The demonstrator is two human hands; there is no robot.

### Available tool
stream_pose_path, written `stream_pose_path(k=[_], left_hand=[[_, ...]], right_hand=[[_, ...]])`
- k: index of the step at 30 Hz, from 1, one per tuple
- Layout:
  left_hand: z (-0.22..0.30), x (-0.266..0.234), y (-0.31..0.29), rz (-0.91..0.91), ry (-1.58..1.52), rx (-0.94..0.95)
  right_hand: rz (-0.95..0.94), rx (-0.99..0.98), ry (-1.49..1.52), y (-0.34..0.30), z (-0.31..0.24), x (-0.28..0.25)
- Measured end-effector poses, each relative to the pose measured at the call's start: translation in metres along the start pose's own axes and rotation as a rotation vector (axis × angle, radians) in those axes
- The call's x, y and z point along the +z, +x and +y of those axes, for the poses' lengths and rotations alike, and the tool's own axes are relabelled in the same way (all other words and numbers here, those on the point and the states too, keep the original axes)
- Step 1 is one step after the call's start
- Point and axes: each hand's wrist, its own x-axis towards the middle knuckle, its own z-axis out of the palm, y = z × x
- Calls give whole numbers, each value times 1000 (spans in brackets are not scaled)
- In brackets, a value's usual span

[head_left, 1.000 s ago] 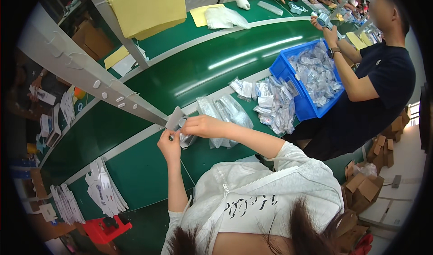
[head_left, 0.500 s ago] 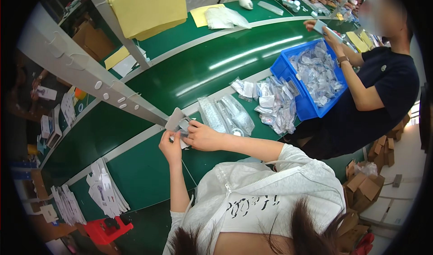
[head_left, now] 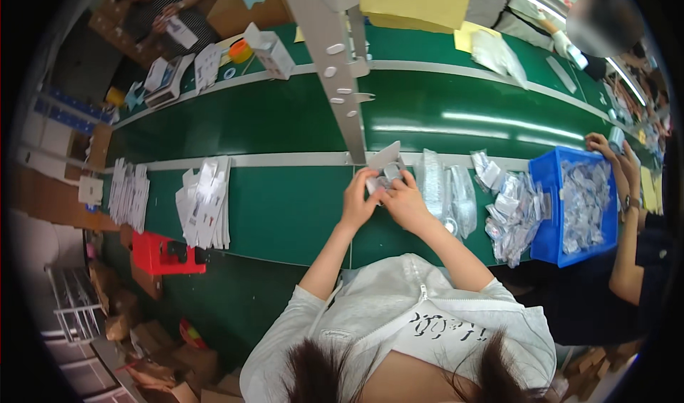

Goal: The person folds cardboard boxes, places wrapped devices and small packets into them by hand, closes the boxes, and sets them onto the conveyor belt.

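My left hand (head_left: 358, 201) has its fingers curled round the near side of a small white box (head_left: 385, 157), whose flap stands up at the far end. At the box's mouth, my right hand (head_left: 405, 202) closes its fingers over a greyish plastic-wrapped item (head_left: 390, 172), mostly hidden by the fingers. Just right of my right hand lie long clear bubble-wrap sleeves (head_left: 432, 182) with something pale inside. Farther right is a heap of small clear bags (head_left: 511, 214) holding white parts.
A blue bin (head_left: 545, 218) full of bagged parts stands at the right, beside a co-worker's arms. Stacks of flat white printed cartons (head_left: 206, 203) lie left on the green table. A grey metal post (head_left: 338, 82) rises beyond my hands. A red stool (head_left: 164, 255) sits below left.
My view has swung left, so the table now runs level and the post stands near the middle. Both hands stay together at the white box.
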Motion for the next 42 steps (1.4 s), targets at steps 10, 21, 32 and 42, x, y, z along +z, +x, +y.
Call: stream_pose_path(k=[10, 21, 32, 42], left_hand=[[-14, -3, -68, 2, 91, -187], [-39, -110, -53, 302, 307, -244], [-86, -144, 33, 369, 230, -278], [-144, -214, 158, 678, 289, -206]], right_hand=[[-1, -221, 349, 13, -22, -16], [57, -192, 625, 56, -61, -15], [-280, -71, 576, 44, -34, 12], [-563, -2, 264, 32, -48, 64]])
